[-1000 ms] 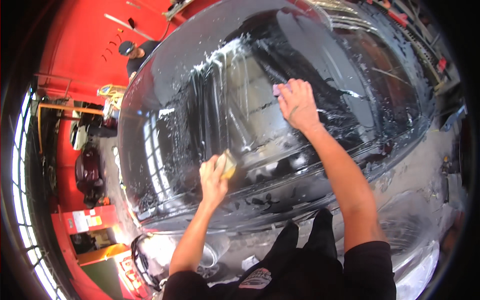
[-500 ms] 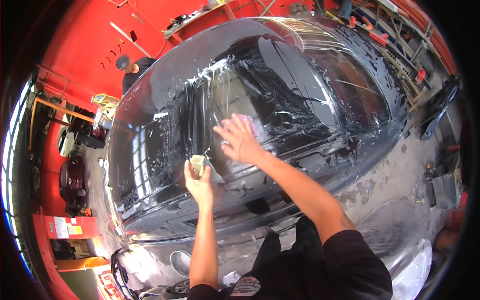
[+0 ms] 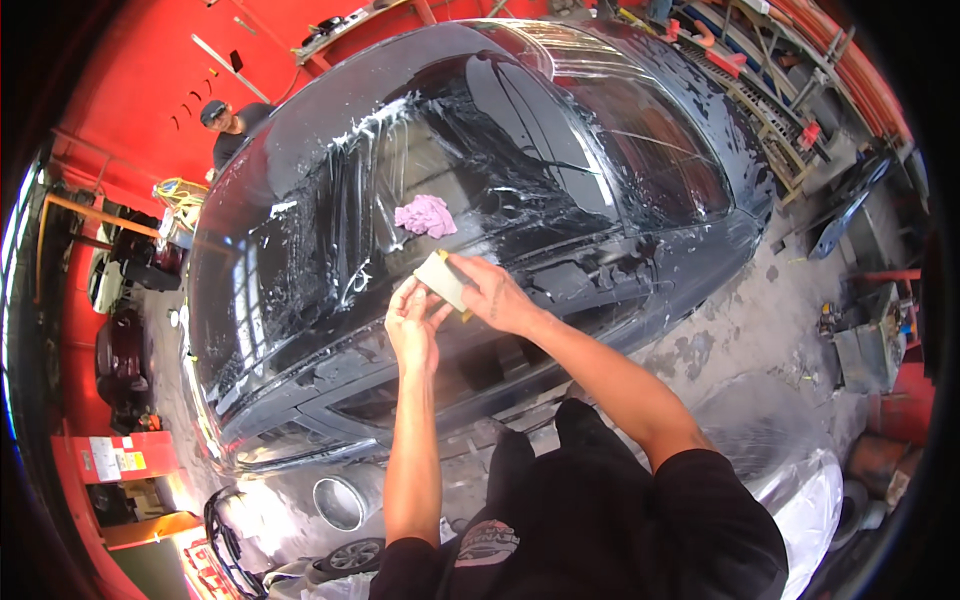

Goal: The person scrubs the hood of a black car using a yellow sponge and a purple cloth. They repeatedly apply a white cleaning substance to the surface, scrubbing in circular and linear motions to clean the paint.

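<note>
A pale block with yellow edges, sponge-like, is held up over the near edge of the car's roof. My right hand grips its right side, closed around it. At the block's lower left edge, the bent fingers and thumb of my left hand pinch it; the exact contact is partly hidden. Beyond both hands a crumpled pink cloth lies on the wet roof, touched by neither. The dark car carries whitish foam streaks and dull grey patches across its roof.
Another person in a dark top and cap stands behind the car's far left side. A bucket and a wheel are on the near floor. Racks with parts line the right, and plastic-wrapped material lies at lower right.
My right hand has left the pink cloth on the roof and moved to the block, which was in my left hand alone. The grey sheet hanging under the block no longer shows.
</note>
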Demonstrator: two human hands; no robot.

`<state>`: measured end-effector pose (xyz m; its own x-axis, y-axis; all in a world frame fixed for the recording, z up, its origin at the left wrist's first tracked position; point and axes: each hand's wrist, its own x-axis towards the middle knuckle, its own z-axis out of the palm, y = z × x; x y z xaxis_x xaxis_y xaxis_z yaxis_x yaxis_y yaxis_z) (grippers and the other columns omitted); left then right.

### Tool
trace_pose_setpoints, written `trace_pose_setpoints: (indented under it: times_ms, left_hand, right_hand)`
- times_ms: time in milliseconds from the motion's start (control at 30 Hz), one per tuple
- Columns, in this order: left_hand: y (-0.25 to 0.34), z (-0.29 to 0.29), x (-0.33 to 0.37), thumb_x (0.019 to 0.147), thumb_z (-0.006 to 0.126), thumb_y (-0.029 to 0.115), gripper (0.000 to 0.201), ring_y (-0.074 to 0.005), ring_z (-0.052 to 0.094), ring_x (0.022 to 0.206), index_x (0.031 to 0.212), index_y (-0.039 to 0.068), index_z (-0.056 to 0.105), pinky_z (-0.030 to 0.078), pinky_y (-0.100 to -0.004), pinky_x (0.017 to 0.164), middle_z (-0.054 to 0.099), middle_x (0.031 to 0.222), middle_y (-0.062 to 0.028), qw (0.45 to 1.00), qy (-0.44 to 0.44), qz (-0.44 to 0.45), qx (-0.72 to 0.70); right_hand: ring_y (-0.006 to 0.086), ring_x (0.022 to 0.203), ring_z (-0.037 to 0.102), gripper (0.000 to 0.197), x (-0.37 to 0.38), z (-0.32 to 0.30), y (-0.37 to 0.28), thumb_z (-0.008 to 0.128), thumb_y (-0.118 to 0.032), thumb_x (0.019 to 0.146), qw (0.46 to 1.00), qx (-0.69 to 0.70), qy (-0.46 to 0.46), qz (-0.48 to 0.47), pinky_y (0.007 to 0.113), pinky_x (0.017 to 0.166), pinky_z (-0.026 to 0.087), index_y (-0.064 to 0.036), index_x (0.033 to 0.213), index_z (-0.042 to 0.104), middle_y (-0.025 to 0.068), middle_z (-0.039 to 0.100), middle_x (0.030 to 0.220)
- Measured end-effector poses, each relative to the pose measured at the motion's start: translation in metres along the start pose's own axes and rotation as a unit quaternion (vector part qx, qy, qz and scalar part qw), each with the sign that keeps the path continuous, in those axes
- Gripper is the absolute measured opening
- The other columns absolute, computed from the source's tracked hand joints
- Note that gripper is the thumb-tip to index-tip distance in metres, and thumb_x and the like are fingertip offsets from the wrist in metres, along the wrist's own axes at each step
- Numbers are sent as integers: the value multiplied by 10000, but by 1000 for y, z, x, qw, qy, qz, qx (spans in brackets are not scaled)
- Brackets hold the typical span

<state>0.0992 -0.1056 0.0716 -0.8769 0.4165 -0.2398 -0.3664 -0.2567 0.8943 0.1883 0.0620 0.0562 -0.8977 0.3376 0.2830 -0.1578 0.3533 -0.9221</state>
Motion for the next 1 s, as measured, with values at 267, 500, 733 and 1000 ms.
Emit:
trace_pose_setpoints:
  times_ms: [267, 500, 733, 1000]
  left_hand:
    - [-10, -3, -8, 1030, 756, 63, 496, -197, 729, 978, 1470, 57, 527, 693, -395, 764, 705, 1199, -90, 996, -48, 52, 55]
    - [7, 4, 8, 1048, 753, 125, 754, -153, 675, 1175, 1700, 128, 373, 594, -338, 818, 679, 1383, -104, 975, -193, -66, 92]
    - [-20, 18, 0, 1053, 712, 58, 768, -142, 646, 1206, 1717, 147, 336, 556, -321, 938, 662, 1385, -72, 981, -190, -33, -28]
    - [-37, 37, 18, 1043, 681, -9, 817, -211, 647, 1270, 1726, 136, 255, 582, -344, 999, 609, 1493, -157, 978, -207, 1, -32]
  right_hand:
    - [461, 1084, 695, 530, -19, -7, -3, 504, -131, 985, 1000, 2, -4, 3, 502, 983, 543, 42, 1481, 576, 296, 669, 1249]
    - [379, 1011, 692, 421, -37, -18, -22, 492, -165, 963, 988, 46, -8, 144, 451, 920, 535, 46, 1301, 628, 266, 686, 1107]
    - [390, 1220, 706, 502, -39, -29, -27, 553, -92, 999, 985, -2, 30, 172, 413, 1031, 536, 9, 1487, 618, 275, 690, 1378]
    - [405, 1422, 609, 727, -40, -34, -46, 772, -364, 1007, 979, -176, 5, 106, 445, 1183, 480, 70, 1547, 552, 284, 614, 1527]
